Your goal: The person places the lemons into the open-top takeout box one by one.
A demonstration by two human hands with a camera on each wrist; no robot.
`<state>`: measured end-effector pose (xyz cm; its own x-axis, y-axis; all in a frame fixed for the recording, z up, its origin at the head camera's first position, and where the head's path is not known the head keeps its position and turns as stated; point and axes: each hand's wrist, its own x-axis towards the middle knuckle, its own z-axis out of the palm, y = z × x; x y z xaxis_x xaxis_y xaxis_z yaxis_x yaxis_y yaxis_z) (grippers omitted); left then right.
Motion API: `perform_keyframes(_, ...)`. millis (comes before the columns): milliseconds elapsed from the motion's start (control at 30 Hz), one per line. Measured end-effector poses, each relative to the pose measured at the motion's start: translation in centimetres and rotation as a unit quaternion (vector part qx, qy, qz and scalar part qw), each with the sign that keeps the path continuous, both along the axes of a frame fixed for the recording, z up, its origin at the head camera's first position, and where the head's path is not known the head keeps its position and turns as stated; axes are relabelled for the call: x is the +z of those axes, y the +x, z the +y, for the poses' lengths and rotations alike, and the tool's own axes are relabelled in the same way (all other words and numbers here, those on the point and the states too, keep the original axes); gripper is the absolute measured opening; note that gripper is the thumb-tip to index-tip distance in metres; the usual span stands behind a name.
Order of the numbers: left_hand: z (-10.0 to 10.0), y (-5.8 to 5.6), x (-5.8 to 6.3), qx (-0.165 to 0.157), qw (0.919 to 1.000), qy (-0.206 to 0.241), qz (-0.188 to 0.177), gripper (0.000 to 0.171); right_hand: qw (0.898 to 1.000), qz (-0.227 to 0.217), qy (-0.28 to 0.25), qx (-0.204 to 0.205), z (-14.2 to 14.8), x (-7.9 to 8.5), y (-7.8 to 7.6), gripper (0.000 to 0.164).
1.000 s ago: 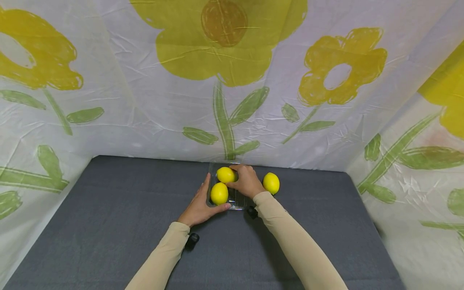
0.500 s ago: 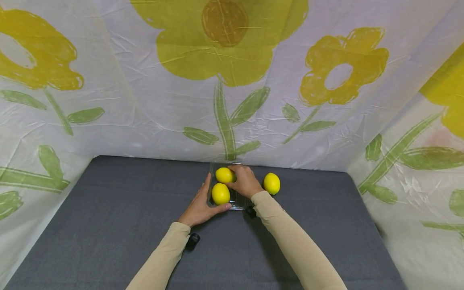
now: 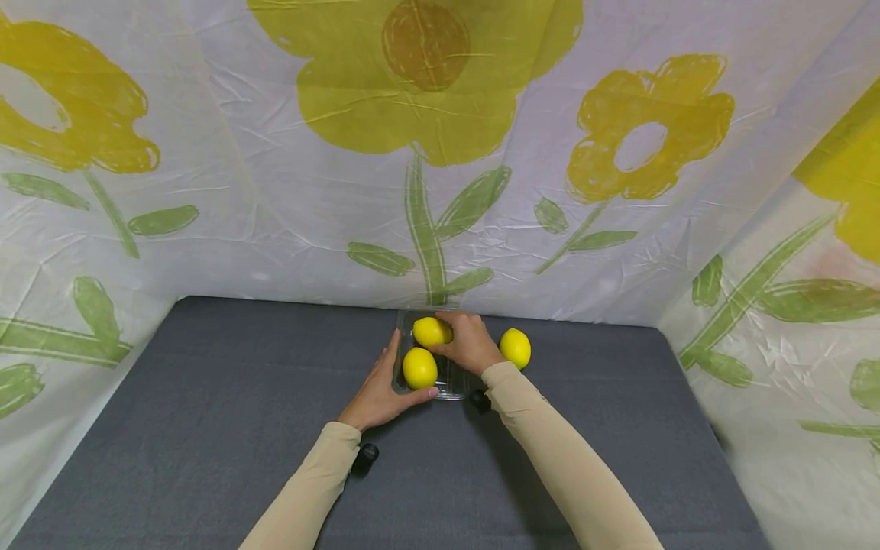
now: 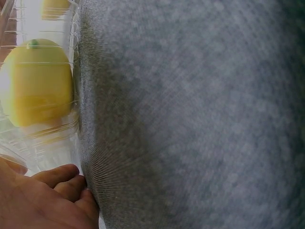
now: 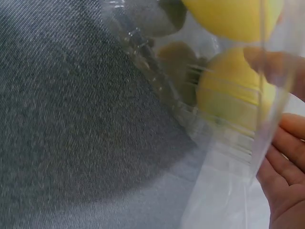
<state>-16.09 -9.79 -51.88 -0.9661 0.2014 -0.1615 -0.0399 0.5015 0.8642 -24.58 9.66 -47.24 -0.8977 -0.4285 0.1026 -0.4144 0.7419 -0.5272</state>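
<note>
Two lemons stand in a clear plastic box, its near right part (image 3: pixel 454 383) showing at the table's far side. My right hand (image 3: pixel 470 342) reaches in from the right and pinches the far lemon (image 3: pixel 430 331) between thumb and fingers. Left of the box, my left hand (image 3: pixel 376 393) rests against it, fingers straight along the side and thumb along the front edge. The near lemon (image 3: pixel 420 368) sits between thumb and fingers of that hand. Through the ribbed wall (image 4: pixel 47 138), the left wrist view shows this lemon (image 4: pixel 40 83) too.
A third lemon (image 3: pixel 515 348) lies on the grey cloth-covered table (image 3: pixel 227 412), just right of my right hand. Behind the table hangs a white curtain (image 3: pixel 296 229) printed with yellow flowers. Black wrist cameras (image 3: pixel 365 457) hang under both sleeves.
Held in my right hand, the far lemon shifts slightly left, then back right. The near lemon has moved a little to the right. My left hand stays in place.
</note>
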Motion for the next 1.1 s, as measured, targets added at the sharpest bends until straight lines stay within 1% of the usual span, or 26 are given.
perform_keyframes(133,0.0,0.0,0.0,-0.001,1.0,0.0,-0.001,0.128,1.0,0.0,-0.008,-0.012,0.4,0.4,0.2,0.067)
perform_keyframes(367,0.1,0.0,0.1,0.004,1.0,-0.008,-0.001,0.127,0.999,0.012,-0.034,-0.017,1.3,0.6,0.9,0.065)
perform_keyframes(633,0.3,-0.1,0.1,0.007,0.9998,-0.017,-0.001,0.127,0.996,-0.004,-0.084,-0.033,2.6,1.0,2.2,0.068)
perform_keyframes(800,0.3,-0.1,0.1,0.008,0.9998,-0.017,-0.002,0.127,0.989,-0.016,-0.138,-0.039,3.7,1.4,3.2,0.069)
perform_keyframes(933,0.2,0.0,0.0,0.008,0.9998,-0.018,-0.001,0.128,0.986,0.0,-0.159,-0.045,4.8,1.5,3.9,0.069)
perform_keyframes(1033,0.2,0.0,0.0,0.005,0.9999,-0.015,-0.001,0.129,0.986,0.019,-0.157,-0.057,5.7,1.4,4.4,0.069)
perform_keyframes(1100,0.1,0.0,-0.1,0.005,0.9999,-0.011,-0.004,0.129,0.985,0.023,-0.157,-0.068,6.5,1.2,4.6,0.069)
